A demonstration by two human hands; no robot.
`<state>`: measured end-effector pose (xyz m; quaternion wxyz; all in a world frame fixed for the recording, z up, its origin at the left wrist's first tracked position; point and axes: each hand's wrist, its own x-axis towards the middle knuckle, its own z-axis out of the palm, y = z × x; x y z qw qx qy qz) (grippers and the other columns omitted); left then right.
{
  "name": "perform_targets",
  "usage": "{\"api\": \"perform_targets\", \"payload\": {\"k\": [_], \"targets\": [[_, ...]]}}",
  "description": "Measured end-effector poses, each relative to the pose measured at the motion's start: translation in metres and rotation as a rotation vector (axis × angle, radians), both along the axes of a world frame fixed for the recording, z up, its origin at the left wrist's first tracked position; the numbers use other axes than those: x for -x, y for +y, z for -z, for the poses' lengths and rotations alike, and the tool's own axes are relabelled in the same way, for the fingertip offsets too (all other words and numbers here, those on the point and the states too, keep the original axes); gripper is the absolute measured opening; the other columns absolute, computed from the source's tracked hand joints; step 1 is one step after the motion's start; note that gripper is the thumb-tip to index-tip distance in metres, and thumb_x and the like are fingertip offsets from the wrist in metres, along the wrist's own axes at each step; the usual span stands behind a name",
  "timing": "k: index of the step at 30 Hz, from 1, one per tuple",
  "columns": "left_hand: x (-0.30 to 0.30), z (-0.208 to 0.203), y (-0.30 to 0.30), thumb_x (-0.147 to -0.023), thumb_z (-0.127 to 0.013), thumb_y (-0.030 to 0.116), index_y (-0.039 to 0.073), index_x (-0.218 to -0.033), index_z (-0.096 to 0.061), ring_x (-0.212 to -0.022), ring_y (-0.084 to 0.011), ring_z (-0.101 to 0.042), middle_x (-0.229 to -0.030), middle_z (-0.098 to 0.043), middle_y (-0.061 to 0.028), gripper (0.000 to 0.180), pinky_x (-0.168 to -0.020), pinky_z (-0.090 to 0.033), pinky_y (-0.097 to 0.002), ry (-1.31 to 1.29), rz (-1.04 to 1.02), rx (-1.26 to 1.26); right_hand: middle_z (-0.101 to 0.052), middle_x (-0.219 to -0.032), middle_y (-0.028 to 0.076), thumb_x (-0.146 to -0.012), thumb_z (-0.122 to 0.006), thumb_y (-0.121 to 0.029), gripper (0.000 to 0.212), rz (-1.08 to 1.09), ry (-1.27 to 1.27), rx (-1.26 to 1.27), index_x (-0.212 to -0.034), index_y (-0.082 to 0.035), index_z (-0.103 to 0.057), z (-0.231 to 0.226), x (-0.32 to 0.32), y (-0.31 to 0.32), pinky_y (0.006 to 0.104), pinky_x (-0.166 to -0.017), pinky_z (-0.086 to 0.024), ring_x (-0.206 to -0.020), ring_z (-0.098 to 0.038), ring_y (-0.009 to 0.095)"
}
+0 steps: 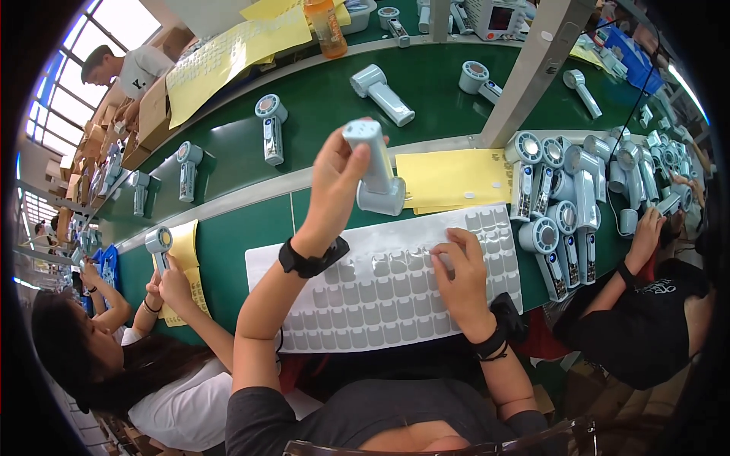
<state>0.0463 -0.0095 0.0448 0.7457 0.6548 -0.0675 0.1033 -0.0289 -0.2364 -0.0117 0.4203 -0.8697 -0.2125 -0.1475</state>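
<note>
My left hand (334, 182) is raised above the bench and grips a pale blue handheld fan (374, 169) by its handle, fan head pointing down. My right hand (460, 273) rests on a white sheet of small grey stickers (380, 292) lying flat before me, fingertips pinching at one sticker near the sheet's upper right. Both wrists wear black bands.
A cluster of several finished fans (559, 205) lies at right beside yellow paper (449, 176). More fans (270, 125) ride the green belt (319, 99) behind. A person at left (163, 285) handles a fan over yellow sheets; another at right (646, 235) reaches into the cluster.
</note>
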Motion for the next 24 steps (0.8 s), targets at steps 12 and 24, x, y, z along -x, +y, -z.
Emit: {"api": "perform_targets", "payload": {"k": [12, 24], "targets": [[0.027, 0.008, -0.019, -0.094, -0.023, 0.074, 0.0, -0.109, -0.054, -0.094, -0.0232, -0.053, -0.101, -0.056, -0.0112, 0.081, -0.088, -0.041, -0.0343, -0.268, 0.379, -0.354, -0.063, -0.088, 0.005, -0.086, -0.068, 0.002, 0.017, -0.248, 0.675, -0.635, -0.099, -0.001, -0.058, -0.075, -0.024, -0.016, 0.023, -0.074, -0.047, -0.081, -0.058, 0.01], [0.027, 0.011, -0.033, -0.092, -0.005, 0.075, -0.001, -0.1, -0.054, -0.086, -0.0281, -0.051, -0.095, -0.056, -0.0136, 0.091, -0.081, -0.041, -0.036, -0.356, 0.396, -0.427, -0.064, -0.08, 0.005, -0.08, -0.074, 0.006, 0.049, -0.262, 0.655, -0.679, -0.114, -0.005, -0.039, -0.096, -0.035, 0.009, 0.0189, -0.066, -0.044, -0.072, -0.056, 0.007]]}}
